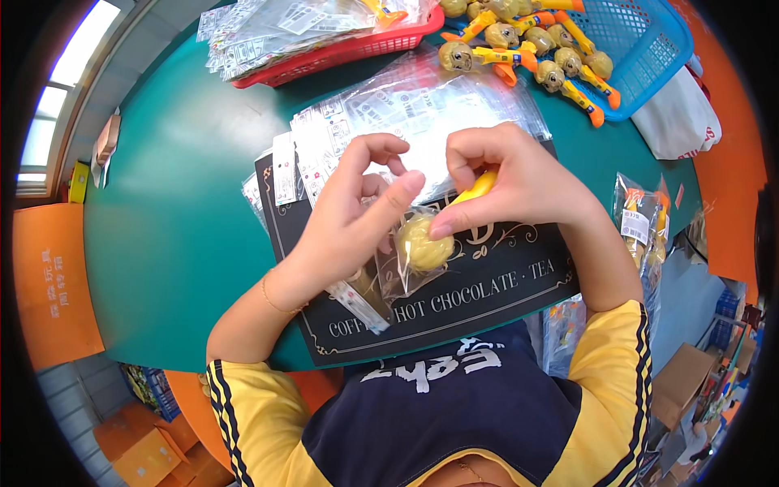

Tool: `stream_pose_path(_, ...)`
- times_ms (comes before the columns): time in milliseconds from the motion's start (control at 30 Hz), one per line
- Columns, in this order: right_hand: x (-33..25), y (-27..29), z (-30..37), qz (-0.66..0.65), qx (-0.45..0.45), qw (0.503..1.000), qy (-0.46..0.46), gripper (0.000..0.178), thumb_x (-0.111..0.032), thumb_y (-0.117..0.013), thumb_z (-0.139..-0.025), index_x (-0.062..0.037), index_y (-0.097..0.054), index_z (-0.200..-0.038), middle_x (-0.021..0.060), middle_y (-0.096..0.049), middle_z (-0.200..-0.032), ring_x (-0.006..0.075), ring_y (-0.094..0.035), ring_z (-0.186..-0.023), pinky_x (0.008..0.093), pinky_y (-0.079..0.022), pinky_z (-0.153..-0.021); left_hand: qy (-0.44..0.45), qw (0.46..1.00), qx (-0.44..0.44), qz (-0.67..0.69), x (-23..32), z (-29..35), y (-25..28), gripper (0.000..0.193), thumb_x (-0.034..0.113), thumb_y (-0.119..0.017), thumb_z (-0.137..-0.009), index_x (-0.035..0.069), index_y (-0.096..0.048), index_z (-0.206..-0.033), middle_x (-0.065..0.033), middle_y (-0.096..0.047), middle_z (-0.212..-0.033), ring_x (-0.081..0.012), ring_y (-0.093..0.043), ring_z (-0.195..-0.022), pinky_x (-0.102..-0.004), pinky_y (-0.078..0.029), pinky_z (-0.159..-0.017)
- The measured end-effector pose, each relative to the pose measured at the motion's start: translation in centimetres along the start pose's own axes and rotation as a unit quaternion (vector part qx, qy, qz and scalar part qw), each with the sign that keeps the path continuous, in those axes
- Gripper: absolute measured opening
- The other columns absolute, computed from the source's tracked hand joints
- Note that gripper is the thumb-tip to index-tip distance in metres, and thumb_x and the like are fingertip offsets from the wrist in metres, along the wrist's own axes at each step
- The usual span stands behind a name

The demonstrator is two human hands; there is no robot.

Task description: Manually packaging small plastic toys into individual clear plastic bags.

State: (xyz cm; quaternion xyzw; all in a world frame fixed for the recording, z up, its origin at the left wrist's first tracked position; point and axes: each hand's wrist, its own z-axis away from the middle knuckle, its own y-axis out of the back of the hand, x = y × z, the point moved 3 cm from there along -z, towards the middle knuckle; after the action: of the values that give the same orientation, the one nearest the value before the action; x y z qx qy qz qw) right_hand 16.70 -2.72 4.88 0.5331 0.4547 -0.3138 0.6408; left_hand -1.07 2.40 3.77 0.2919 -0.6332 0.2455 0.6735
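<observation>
My right hand (503,178) is closed around the yellow body of a small doll-like toy (426,243), its thumb resting by the round, blond-haired head. That head is down inside a clear plastic bag (399,280), above a dark printed mat (454,304). Just left of the toy, my left hand (357,203) has its thumb and index finger spread apart. Its lower fingers are beside the bag and partly hidden, so any contact there is unclear. Flat clear bags with printed sheets (398,122) lie in a stack beyond both hands.
A red basket (341,58) of packaging sits at the far left of the green table (170,211). Several similar toys (499,36) lie by and in a blue basket (649,49) at far right. Bagged toys (637,227) are right of my right arm; an orange box (57,284) stands left.
</observation>
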Motion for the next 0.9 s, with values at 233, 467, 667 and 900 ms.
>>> stream_pose_path(233,-3.1,1.2,1.5,0.238,0.072,0.951,0.184,0.051,-0.038,-0.086,-0.056,-0.0106,-0.043,-0.062,-0.0010,-0.039,-0.056,0.0157,-0.041,-0.051,0.0264,-0.029,-0.052,0.294,0.933,-0.207,0.004,-3.4,-0.5,1.9,0.068,0.056,-0.033,-0.095,-0.003,-0.064,-0.084,-0.0047,-0.058,-0.063,-0.0111,-0.052,-0.053,-0.0205,-0.041,-0.054)
stream_pose_path(467,-4.4,0.4,2.5,0.321,0.053,0.921,0.217,0.042,-0.043,-0.077,-0.062,-0.0122,-0.049,-0.072,0.0003,-0.051,-0.060,0.0222,-0.056,-0.061,0.0345,-0.039,-0.061,0.262,0.915,-0.292,0.090,-1.4,0.1,-0.3,0.057,0.046,-0.041,-0.096,-0.007,-0.058,-0.111,-0.0160,-0.067,-0.091,-0.0212,-0.068,-0.080,-0.0292,-0.057,-0.063)
stream_pose_path(667,-3.5,0.7,1.8,0.182,0.032,0.954,0.235,0.049,-0.038,-0.084,-0.056,-0.0082,-0.046,-0.065,0.0034,-0.048,-0.056,0.0250,-0.049,-0.052,0.0325,-0.036,-0.050,0.377,0.797,-0.269,0.388,-3.0,-0.4,-1.0,0.045,0.026,-0.040,-0.097,-0.009,-0.045,-0.125,-0.0221,-0.057,-0.117,-0.0254,-0.065,-0.095,-0.0331,-0.059,-0.071)
stream_pose_path(900,-2.3,0.8,1.2,0.074,0.013,0.975,0.208,0.055,-0.032,-0.089,-0.052,-0.0070,-0.042,-0.062,0.0015,-0.039,-0.056,0.0145,-0.036,-0.049,0.0265,-0.029,-0.046,0.221,0.864,-0.304,0.335,-1.9,0.1,-0.9,0.033,0.003,-0.056,-0.088,-0.008,-0.052,-0.119,-0.0144,-0.062,-0.111,-0.0178,-0.060,-0.105,-0.0296,-0.047,-0.092)
